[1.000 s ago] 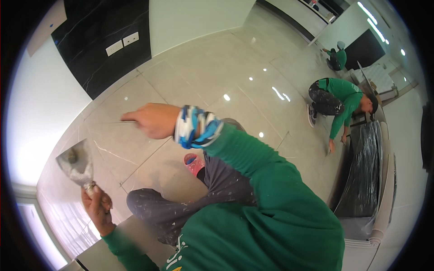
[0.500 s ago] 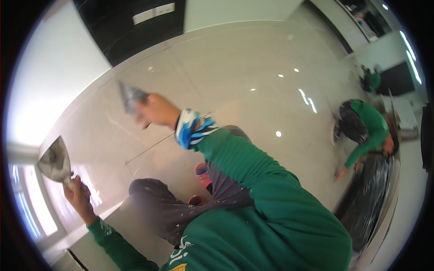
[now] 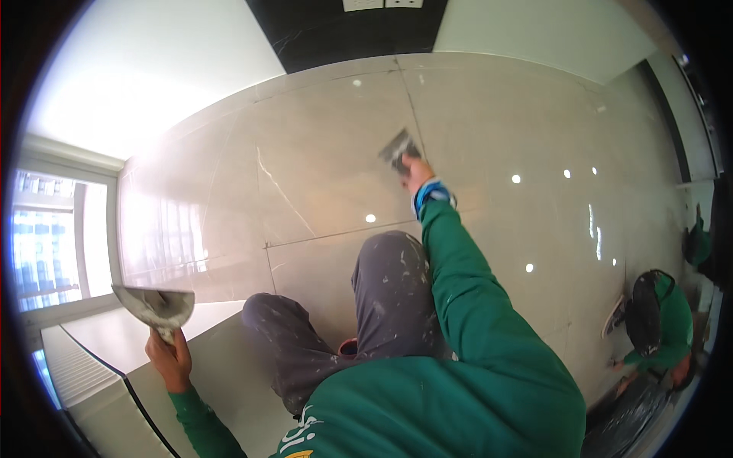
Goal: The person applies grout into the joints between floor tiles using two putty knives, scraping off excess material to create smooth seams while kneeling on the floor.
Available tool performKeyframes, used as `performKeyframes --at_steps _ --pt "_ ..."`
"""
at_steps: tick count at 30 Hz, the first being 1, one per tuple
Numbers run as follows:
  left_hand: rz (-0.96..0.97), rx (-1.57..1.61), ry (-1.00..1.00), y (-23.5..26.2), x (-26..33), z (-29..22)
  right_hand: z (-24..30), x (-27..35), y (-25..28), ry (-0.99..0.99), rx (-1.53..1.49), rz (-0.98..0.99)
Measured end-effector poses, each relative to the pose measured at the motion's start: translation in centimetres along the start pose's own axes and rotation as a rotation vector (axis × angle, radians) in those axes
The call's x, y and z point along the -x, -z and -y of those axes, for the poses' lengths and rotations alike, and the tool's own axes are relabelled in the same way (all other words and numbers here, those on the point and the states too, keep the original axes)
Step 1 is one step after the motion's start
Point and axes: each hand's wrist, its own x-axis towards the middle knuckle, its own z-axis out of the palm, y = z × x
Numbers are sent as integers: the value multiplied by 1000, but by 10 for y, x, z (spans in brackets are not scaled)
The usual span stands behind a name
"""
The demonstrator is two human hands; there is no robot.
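Note:
My left hand is closed around the handle of a wide putty knife. Its broad blade points up and away, with greyish smears on it. At the end of my outstretched arm, my right hand grips a smaller metal scraper over the glossy tile floor. That blade lies beside a dark tile joint; whether it touches the floor I cannot tell. A blue and white band circles my right wrist.
A white wall and a black panel with sockets stand ahead. At left are a window and a pale ledge. Lower right, a co-worker in a green top bends beside plastic-wrapped material. Another person is partly visible behind.
My view has turned, so the co-worker sits farther right and lower. My right arm now reaches straighter ahead, with the scraper by the tile joint. Both hands keep their tools.

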Motion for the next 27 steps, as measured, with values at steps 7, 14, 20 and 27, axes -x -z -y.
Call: performKeyframes --at_steps 7,14,20,27 --pt "69 91 186 4 -1 -6 -85 -62 29 -220 135 -214" --pt "79 -53 248 4 13 13 -90 -44 13 -233 186 -220" --pt "-3 93 395 1 11 11 -92 -41 17 -220 171 -193" --pt "-88 337 553 -2 -4 10 -97 -54 11 -180 134 -182"
